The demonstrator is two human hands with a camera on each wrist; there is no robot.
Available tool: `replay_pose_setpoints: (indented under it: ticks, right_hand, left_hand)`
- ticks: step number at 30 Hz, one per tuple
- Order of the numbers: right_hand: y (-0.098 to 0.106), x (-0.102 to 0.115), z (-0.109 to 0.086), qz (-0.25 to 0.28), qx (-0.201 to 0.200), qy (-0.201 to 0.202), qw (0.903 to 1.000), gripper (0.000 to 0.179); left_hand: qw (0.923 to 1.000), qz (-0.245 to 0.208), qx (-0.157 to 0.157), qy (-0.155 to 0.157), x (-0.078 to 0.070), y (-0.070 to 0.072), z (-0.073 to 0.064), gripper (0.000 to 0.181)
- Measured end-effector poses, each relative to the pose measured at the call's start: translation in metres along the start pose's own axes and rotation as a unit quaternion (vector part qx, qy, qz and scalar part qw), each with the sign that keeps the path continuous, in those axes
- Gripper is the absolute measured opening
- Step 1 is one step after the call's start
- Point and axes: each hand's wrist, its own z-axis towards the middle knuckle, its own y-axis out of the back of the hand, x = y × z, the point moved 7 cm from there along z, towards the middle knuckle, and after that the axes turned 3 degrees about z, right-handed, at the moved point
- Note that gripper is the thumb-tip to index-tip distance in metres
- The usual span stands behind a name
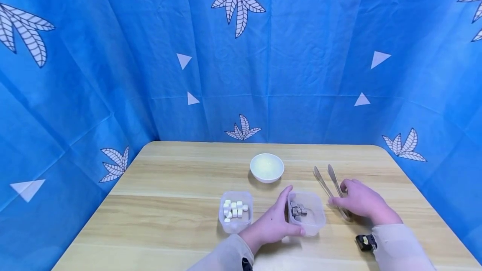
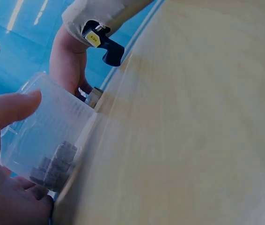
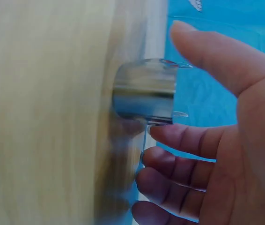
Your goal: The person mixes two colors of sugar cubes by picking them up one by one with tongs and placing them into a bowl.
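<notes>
My left hand (image 1: 272, 224) holds a clear plastic container (image 1: 317, 214), its thumb on the near side and its fingers around the far left side. Inside, dark grey cubes (image 2: 60, 164) are gathered at the left. Metal tongs (image 1: 322, 182) lie on the table to the right, their tips pointing away and spread apart. Around the bent end of the tongs (image 3: 144, 93) is my right hand (image 3: 259, 136), thumb above and fingers below. In the right wrist view the thumb stands off the metal; whether the index fingertip touches it, I cannot tell.
A second plastic container (image 1: 224, 226) with several white cubes (image 1: 234, 209) stands left of my left hand. Farther back on the wooden table (image 1: 169, 204) is a white bowl (image 1: 267, 168). A blue patterned curtain (image 1: 301, 53) hangs behind the table.
</notes>
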Motion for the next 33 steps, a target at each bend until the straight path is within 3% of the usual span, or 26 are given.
replay_pose_setpoints:
  ticks: [11, 21, 27, 33]
  right_hand:
    - [-0.002, -0.001, 0.002, 0.04, 0.021, -0.007, 0.9989, 0.058]
    - [0.001, -0.007, -0.002, 0.04, 0.023, -0.014, 0.9988, 0.04]
    - [0.01, -0.011, -0.004, 0.049, 0.009, 0.011, 0.9987, 0.03]
    - [0.022, -0.013, -0.005, 0.061, -0.017, 0.048, 0.9969, 0.032]
  left_hand:
    - [0.9999, 0.002, -0.008, -0.013, 0.002, 0.001, 0.002, 0.114]
    - [0.9998, 0.016, -0.013, -0.007, 0.003, 0.001, 0.001, 0.097]
    - [0.9996, 0.023, -0.014, -0.003, 0.004, 0.002, 0.001, 0.095]
    - [0.9996, 0.025, -0.014, -0.003, 0.004, 0.002, 0.0, 0.093]
